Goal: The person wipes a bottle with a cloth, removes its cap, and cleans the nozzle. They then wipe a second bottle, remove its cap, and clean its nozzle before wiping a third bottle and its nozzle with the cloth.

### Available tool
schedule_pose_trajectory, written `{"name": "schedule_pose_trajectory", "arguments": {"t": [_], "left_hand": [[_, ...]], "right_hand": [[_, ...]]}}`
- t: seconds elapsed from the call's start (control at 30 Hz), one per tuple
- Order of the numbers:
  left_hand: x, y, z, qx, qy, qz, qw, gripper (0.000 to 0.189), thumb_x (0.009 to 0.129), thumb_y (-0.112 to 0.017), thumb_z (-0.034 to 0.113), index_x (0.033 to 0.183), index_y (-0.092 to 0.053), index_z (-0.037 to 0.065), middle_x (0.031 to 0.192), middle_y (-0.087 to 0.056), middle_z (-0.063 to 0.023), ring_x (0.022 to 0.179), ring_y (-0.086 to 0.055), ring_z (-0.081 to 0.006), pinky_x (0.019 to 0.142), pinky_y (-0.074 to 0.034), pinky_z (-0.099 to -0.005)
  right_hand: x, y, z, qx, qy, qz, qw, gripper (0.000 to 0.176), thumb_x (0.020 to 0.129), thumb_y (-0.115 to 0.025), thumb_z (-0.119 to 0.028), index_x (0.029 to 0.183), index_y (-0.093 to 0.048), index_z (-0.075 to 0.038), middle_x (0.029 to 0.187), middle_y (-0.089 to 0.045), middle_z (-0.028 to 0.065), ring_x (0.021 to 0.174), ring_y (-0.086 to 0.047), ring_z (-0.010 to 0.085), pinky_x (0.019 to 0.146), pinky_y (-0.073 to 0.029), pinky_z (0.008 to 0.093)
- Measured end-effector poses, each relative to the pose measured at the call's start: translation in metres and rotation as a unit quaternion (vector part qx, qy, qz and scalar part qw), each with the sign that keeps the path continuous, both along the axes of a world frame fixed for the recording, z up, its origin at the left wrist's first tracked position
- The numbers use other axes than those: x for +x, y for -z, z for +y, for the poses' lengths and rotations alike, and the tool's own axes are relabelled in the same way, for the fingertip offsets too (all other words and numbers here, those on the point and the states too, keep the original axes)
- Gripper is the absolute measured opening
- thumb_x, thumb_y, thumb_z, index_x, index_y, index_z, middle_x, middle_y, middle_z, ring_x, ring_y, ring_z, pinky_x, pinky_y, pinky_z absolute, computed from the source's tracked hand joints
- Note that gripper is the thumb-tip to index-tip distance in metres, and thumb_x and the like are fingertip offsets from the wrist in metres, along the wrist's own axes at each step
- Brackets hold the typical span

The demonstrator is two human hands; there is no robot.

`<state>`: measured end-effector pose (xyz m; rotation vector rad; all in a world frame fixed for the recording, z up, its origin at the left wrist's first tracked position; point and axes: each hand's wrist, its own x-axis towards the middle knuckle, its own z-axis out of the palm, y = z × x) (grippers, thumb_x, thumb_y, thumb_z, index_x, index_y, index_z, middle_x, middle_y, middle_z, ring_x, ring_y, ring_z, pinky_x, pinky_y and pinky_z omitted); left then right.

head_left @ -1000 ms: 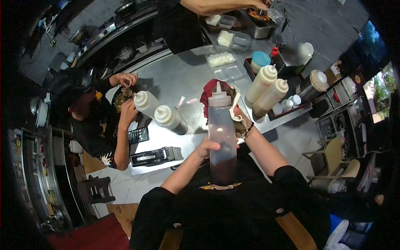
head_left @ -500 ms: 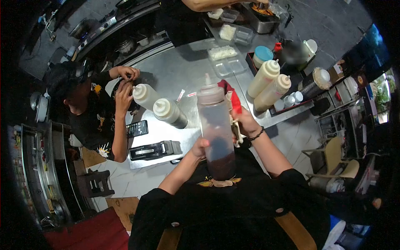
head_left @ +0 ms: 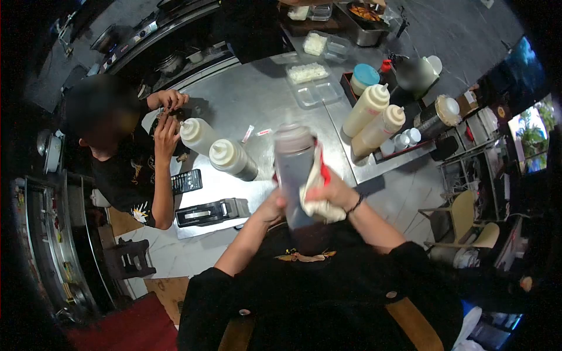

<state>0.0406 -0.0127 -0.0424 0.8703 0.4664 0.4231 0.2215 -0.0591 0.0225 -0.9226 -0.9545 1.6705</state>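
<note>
A clear squeeze bottle point(head_left: 297, 175) with dark sauce low inside stands upright in front of my chest, slightly blurred. Wrapped round its left side is my left hand point(head_left: 271, 206). On the other side my right hand point(head_left: 332, 194) grips a cream and red cloth point(head_left: 321, 205), pressed against the bottle wall. A dark bracelet circles my right wrist. Left of the bottle, two white-capped squeeze bottles point(head_left: 233, 161) stand on the steel table point(head_left: 257, 108).
A co-worker point(head_left: 132, 169) sits at the left, both hands raised at the table edge. A black device point(head_left: 211, 213) and a keypad point(head_left: 186, 182) lie near the front edge. Two cream sauce bottles point(head_left: 367, 110), a rice tray point(head_left: 308, 73) and a chair point(head_left: 462, 225) are beyond.
The cloth in my right hand has moved from behind the bottle onto its right side, lower down. The view has shifted slightly.
</note>
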Motion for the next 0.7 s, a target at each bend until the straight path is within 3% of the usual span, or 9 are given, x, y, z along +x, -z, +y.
{"name": "schedule_pose_trajectory", "arguments": {"t": [0.07, 0.17, 0.2, 0.3, 0.43, 0.53, 0.57, 0.63, 0.7], "left_hand": [[-0.009, -0.013, 0.016, 0.077, -0.033, -0.039, 0.996, 0.137, 0.040, -0.059, 0.084, 0.142, -0.022, 0.001, 0.141, -0.035, -0.0195, 0.131, -0.036, -0.0309, 0.109, -0.031, -0.0423], [-0.010, -0.058, 0.026, 0.075, -0.130, -0.086, 0.985, 0.143, 0.037, -0.055, 0.087, 0.144, -0.013, 0.001, 0.143, -0.030, -0.0173, 0.133, -0.032, -0.0275, 0.109, -0.030, -0.0405], [-0.012, -0.064, 0.028, 0.064, -0.156, -0.101, 0.980, 0.141, 0.037, -0.061, 0.084, 0.144, -0.017, 0.002, 0.138, -0.038, -0.0131, 0.129, -0.039, -0.0247, 0.108, -0.032, -0.0387], [-0.010, -0.084, 0.029, 0.099, -0.154, -0.098, 0.978, 0.139, 0.041, -0.067, 0.080, 0.144, -0.014, 0.003, 0.138, -0.038, -0.0144, 0.131, -0.036, -0.0260, 0.108, -0.031, -0.0404], [-0.004, -0.084, 0.033, 0.090, -0.150, -0.073, 0.982, 0.123, 0.055, -0.081, 0.057, 0.143, -0.013, 0.004, 0.136, -0.040, -0.0152, 0.128, -0.039, -0.0259, 0.107, -0.032, -0.0407], [-0.001, -0.081, 0.036, 0.097, -0.126, -0.027, 0.987, 0.111, 0.061, -0.086, 0.034, 0.142, -0.016, 0.004, 0.132, -0.043, -0.0154, 0.124, -0.043, -0.0253, 0.104, -0.035, -0.0398], [0.001, -0.083, 0.034, 0.090, -0.112, -0.008, 0.990, 0.107, 0.062, -0.086, 0.028, 0.141, -0.018, 0.004, 0.131, -0.043, -0.0151, 0.122, -0.044, -0.0251, 0.103, -0.036, -0.0394], [0.007, -0.080, 0.033, 0.100, -0.088, 0.029, 0.991, 0.099, 0.062, -0.086, 0.015, 0.137, -0.023, 0.005, 0.126, -0.047, -0.0136, 0.118, -0.048, -0.0234, 0.098, -0.040, -0.0385], [0.016, -0.075, 0.023, 0.162, -0.079, 0.027, 0.983, 0.096, 0.063, -0.086, 0.014, 0.136, -0.024, 0.005, 0.123, -0.048, -0.0120, 0.116, -0.049, -0.0219, 0.097, -0.042, -0.0375]], "right_hand": [[-0.015, 0.016, -0.018, 0.042, -0.040, 0.006, 0.998, 0.078, 0.066, -0.080, -0.009, 0.132, -0.039, -0.001, 0.119, -0.054, 0.0049, 0.107, -0.051, 0.0140, 0.097, -0.040, 0.0313], [-0.024, 0.034, -0.038, 0.057, -0.076, -0.039, 0.995, 0.072, 0.066, -0.082, -0.012, 0.125, -0.043, 0.000, 0.110, -0.055, 0.0033, 0.100, -0.052, 0.0118, 0.090, -0.043, 0.0286], [-0.019, 0.041, -0.045, 0.026, -0.085, -0.042, 0.995, 0.068, 0.066, -0.083, -0.014, 0.120, -0.045, 0.000, 0.107, -0.055, 0.0026, 0.097, -0.053, 0.0109, 0.086, -0.045, 0.0278], [-0.006, 0.044, -0.055, 0.012, -0.107, -0.122, 0.987, 0.051, 0.067, -0.082, -0.014, 0.104, -0.049, -0.002, 0.086, -0.058, 0.0019, 0.080, -0.056, 0.0098, 0.074, -0.047, 0.0252], [0.003, 0.026, -0.059, -0.065, -0.202, -0.143, 0.967, 0.048, 0.067, -0.081, -0.020, 0.097, -0.047, -0.003, 0.078, -0.061, 0.0044, 0.072, -0.060, 0.0139, 0.068, -0.048, 0.0271], [0.010, 0.024, -0.061, 0.020, -0.193, -0.284, 0.939, 0.056, 0.066, -0.082, -0.028, 0.101, -0.046, -0.002, 0.082, -0.063, 0.0064, 0.074, -0.062, 0.0169, 0.068, -0.049, 0.0295], [0.011, 0.025, -0.062, 0.006, -0.180, -0.284, 0.942, 0.056, 0.064, -0.082, -0.020, 0.109, -0.055, -0.001, 0.087, -0.066, 0.0055, 0.078, -0.062, 0.0136, 0.070, -0.049, 0.0282], [0.013, 0.031, -0.065, 0.031, -0.161, -0.308, 0.937, 0.070, 0.064, -0.083, -0.030, 0.116, -0.046, -0.001, 0.088, -0.064, 0.0082, 0.079, -0.062, 0.0184, 0.073, -0.049, 0.0310], [0.018, 0.029, -0.067, 0.033, -0.140, -0.324, 0.935, 0.078, 0.064, -0.083, -0.034, 0.121, -0.042, 0.000, 0.091, -0.063, 0.0095, 0.081, -0.062, 0.0203, 0.076, -0.049, 0.0326]]}}
